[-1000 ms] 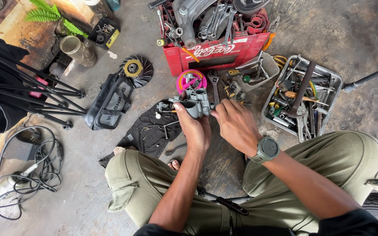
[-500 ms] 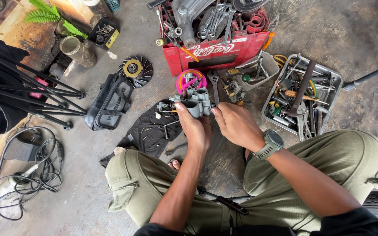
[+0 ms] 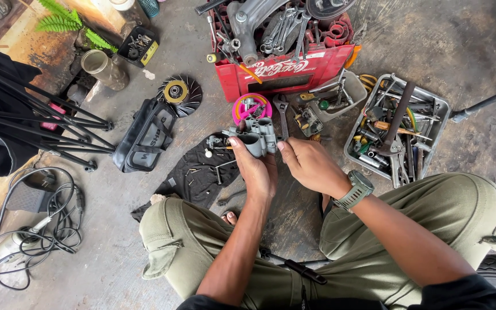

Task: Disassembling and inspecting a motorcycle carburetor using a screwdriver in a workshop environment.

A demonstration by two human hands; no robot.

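- Carburetor body (image 3: 256,136), grey metal, sits just above the middle of the frame, gripped in the left hand (image 3: 258,172) with the fingers curled around its underside.
- Right hand (image 3: 312,166) is right next to it, fingertips (image 3: 282,146) pressed together against the part's right edge; grey watch (image 3: 356,192) on that wrist.
- Just above: a pink round tub (image 3: 252,107) and a red plastic crate (image 3: 282,63) stuffed with wrenches.
- Right of the frame: metal tray (image 3: 440,106) of tools.
- Left: black bag (image 3: 144,136), finned fan wheel (image 3: 179,93), black cloth (image 3: 199,175) with small bits.
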